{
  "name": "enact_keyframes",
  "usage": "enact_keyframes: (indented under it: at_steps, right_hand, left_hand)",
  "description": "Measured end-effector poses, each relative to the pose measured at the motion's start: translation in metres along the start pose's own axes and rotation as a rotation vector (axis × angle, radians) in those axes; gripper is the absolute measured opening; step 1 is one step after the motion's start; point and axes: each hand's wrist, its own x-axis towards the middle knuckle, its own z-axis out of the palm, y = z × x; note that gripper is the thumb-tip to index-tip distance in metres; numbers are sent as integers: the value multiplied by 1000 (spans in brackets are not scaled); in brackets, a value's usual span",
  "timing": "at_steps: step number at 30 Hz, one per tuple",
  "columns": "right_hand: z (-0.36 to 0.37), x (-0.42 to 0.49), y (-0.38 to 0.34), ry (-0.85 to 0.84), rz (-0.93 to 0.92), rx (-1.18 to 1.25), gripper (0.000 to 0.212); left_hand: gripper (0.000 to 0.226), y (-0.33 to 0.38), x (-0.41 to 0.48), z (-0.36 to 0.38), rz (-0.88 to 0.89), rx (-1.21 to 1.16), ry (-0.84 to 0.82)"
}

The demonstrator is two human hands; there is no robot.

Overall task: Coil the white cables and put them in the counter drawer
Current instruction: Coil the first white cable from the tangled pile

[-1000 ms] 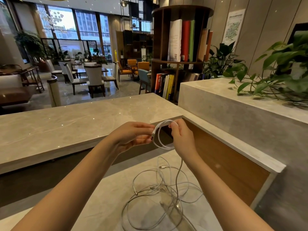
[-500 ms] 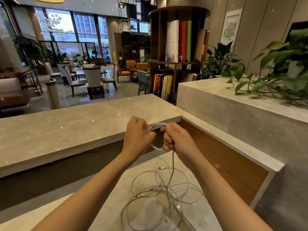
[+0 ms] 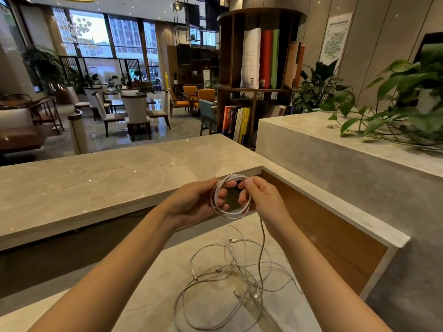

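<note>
Both hands grip one small coil [image 3: 230,197]: left hand [image 3: 199,202] and right hand [image 3: 261,200] curl fingers around its opposite sides. Its free tail hangs to the loose cables [image 3: 230,279] below the coil. Probably light, soft and springy; better to pinch across all loops.

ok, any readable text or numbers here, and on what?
None reads cleanly.
Print on white paper wall poster: too small.
Spine of the tall white book on the round wooden shelf: blurred.
Characters on the colourful lower-shelf book spines: blurred.
No markings on the coiled white cable.
</note>
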Motion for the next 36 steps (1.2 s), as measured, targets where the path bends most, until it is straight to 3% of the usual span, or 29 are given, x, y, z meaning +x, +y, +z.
enact_keyframes:
  at_steps: [4, 11, 15, 18, 21, 26, 28, 29, 33, 36]
  right_hand:
    - [-3, 0, -10, -118, 30, 62, 25]
    - [-22, -1, -19, -252, 35, -1, 29]
    - [-32, 3, -11, -167, 0, -91, 23]
    - [-40, 6, -5, -44, -21, -127, 17]
    - [-45, 4, 7, -34, -26, -140, 17]
    - [-35, 2, 32, -121, -62, -568, 17]
    - [-23, 5, 29, -110, -66, -635, 17]
    - [-17, 6, 25, -124, -34, -559, 17]
    - [-2, 2, 5, -244, 189, 123, 18]
    - [-3, -3, -1, -229, 319, 472, 19]
  left_hand:
    - [24, -2, -2, -3, 62, 31, 29]
    - [31, -3, -3, 0, 85, -307, -18]
    - [39, -2, -5, -3, 29, -393, -19]
    - [33, 0, -8, -3, 10, -379, 10]
    - [22, 2, -11, -7, 27, -363, -3]
    - [14, 4, -10, -8, 111, -342, -32]
    - [13, -1, -7, -5, 121, -316, -20]
    - [14, -4, -5, -3, 127, -312, -8]
    - [16, -16, 4, 1, 194, -247, 103]
    - [19, -21, 8, -2, 279, -112, 224]
